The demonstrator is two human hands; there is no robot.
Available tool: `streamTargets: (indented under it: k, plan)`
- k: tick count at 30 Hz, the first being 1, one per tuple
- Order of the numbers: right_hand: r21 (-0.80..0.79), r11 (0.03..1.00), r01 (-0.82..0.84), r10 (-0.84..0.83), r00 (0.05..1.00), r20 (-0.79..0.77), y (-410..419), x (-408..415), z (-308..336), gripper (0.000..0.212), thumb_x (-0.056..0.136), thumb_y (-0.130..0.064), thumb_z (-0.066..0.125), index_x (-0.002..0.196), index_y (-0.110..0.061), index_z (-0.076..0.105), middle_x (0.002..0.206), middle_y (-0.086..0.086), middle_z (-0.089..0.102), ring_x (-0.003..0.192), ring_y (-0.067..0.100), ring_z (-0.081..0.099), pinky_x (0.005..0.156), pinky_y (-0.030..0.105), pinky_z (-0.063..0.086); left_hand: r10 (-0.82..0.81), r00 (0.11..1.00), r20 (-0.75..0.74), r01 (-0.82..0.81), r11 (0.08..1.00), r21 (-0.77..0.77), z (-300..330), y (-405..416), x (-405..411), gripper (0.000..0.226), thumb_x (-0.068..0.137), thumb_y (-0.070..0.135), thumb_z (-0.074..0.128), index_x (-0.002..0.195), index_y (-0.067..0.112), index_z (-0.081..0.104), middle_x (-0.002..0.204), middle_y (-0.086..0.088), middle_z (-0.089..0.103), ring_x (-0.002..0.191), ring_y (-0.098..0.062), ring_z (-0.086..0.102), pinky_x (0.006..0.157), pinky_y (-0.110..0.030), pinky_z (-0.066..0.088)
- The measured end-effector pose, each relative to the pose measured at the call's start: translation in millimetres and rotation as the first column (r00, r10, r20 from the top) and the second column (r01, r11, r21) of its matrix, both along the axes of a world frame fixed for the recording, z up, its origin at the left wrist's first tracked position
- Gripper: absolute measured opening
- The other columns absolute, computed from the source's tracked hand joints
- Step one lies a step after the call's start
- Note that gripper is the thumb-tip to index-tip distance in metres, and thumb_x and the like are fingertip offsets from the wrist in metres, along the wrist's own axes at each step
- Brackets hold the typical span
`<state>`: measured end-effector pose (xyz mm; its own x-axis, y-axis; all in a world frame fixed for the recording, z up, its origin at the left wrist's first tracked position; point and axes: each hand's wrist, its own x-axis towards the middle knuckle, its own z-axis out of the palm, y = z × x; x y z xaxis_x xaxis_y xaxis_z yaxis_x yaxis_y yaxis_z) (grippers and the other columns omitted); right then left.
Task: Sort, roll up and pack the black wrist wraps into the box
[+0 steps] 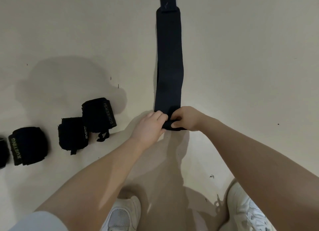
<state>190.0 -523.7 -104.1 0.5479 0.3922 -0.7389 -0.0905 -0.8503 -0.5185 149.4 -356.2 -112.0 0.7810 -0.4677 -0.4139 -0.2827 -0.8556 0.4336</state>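
Head view: both hands' fingers (164, 117) pinch the flat wrap's (170, 61) near edge on bare floor (241, 58).

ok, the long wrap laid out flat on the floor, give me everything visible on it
The unrolled wrist wrap is a long black band, seemingly woven elastic fabric, lying flat on the pale floor and stretching straight away from the person. A narrower tab sits at its far end. The near end is curled into the start of a roll, pinched by the left hand and right hand. Nothing else touches it; the rolled wraps lie apart to its left.
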Motion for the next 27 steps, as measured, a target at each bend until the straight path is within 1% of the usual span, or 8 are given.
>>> streamTargets:
  k: [2,4,6,8,12,17,22,27]
  plan:
    - [0.04,0.96,0.277,-0.279,0.96,0.025,-2.7,-3.9,2.3,0.023,0.084,-0.013,0.068,0.106,-0.007,0.062,0.099,0.006,0.058,0.085,0.017,0.052,0.075,0.024,0.039,0.145,0.987,-0.067,-0.151,0.985,-0.086,-0.1,-2.3,4.8,0.036,0.093,0.027,0.056,0.125,0.013,0.052,0.121,-0.003,0.054,0.11,-0.021,0.048,0.086,-0.026,0.037]
    - [0.06,0.906,0.419,-0.421,0.876,0.234,-3.2,-12.1,3.4,0.019,0.084,-0.013,0.068,0.1,-0.007,0.059,0.101,0.004,0.05,0.082,0.018,0.049,0.072,0.025,0.037,0.271,0.953,-0.137,-0.289,0.948,-0.132,1.1,-3.0,13.1,0.034,0.093,0.027,0.056,0.124,0.012,0.057,0.118,-0.004,0.057,0.107,-0.02,0.053,0.082,-0.022,0.035]
    - [-0.044,0.966,0.255,-0.205,0.859,0.47,2.4,-19.9,3.8,0.014,0.09,-0.016,0.059,0.096,-0.005,0.063,0.108,0.005,0.048,0.082,0.021,0.049,0.068,0.026,0.034,0.353,0.914,-0.2,-0.384,0.912,-0.142,0.2,-4.4,17.6,0.034,0.093,0.027,0.057,0.124,0.012,0.058,0.119,-0.004,0.056,0.106,-0.019,0.053,0.08,-0.017,0.033]
    - [-0.117,0.989,0.085,-0.008,0.839,0.545,6.7,-23.4,2.5,0.024,0.095,-0.023,0.052,0.101,-0.004,0.065,0.115,0.008,0.052,0.091,0.027,0.052,0.07,0.03,0.037,0.45,0.861,-0.236,-0.489,0.86,-0.145,1.9,-7.2,17.4,0.034,0.093,0.025,0.058,0.124,0.012,0.059,0.121,-0.005,0.049,0.105,-0.016,0.049,0.08,-0.011,0.029]
    - [-0.156,0.988,0.011,0.069,0.863,0.501,2.2,-22.8,2.6,0.034,0.09,-0.029,0.059,0.117,-0.009,0.058,0.124,0.009,0.045,0.108,0.029,0.046,0.082,0.035,0.043,0.632,0.721,-0.284,-0.683,0.717,-0.14,1.8,-12.6,14.8,0.038,0.088,0.022,0.065,0.123,0.011,0.056,0.124,-0.005,0.041,0.11,-0.017,0.049,0.085,-0.01,0.029]
    - [0.028,0.941,0.338,-0.323,0.867,0.38,9.3,-32.6,-0.1,0.032,0.083,-0.008,0.062,0.115,-0.009,0.056,0.109,0.002,0.038,0.094,0.024,0.051,0.076,0.021,0.036,0.731,0.624,-0.275,-0.779,0.609,-0.148,3.3,-19.7,8.1,0.033,0.085,0.019,0.068,0.116,0.009,0.059,0.12,-0.007,0.046,0.094,-0.01,0.043,0.079,-0.007,0.027]
    - [-0.004,0.966,0.258,-0.235,0.888,0.395,12.8,-37.4,0.6,0.036,0.088,-0.01,0.058,0.123,-0.008,0.05,0.123,0.009,0.042,0.1,0.025,0.052,0.081,0.023,0.04,0.714,0.632,-0.302,-0.772,0.613,-0.166,4.6,-17.1,6.0,0.035,0.085,0.023,0.068,0.118,0.012,0.059,0.12,-0.005,0.049,0.093,-0.008,0.044,0.079,-0.008,0.03]
    - [-0.079,0.982,0.171,-0.125,0.905,0.407,12.6,-29.0,4.2,0.035,0.091,-0.015,0.055,0.125,-0.01,0.052,0.122,0.009,0.046,0.106,0.027,0.05,0.082,0.033,0.047,0.624,0.693,-0.361,-0.712,0.671,-0.208,9.3,-10.9,1.8,0.033,0.087,0.011,0.063,0.12,0.014,0.058,0.121,-0.004,0.043,0.103,-0.013,0.05,0.087,-0.008,0.031]
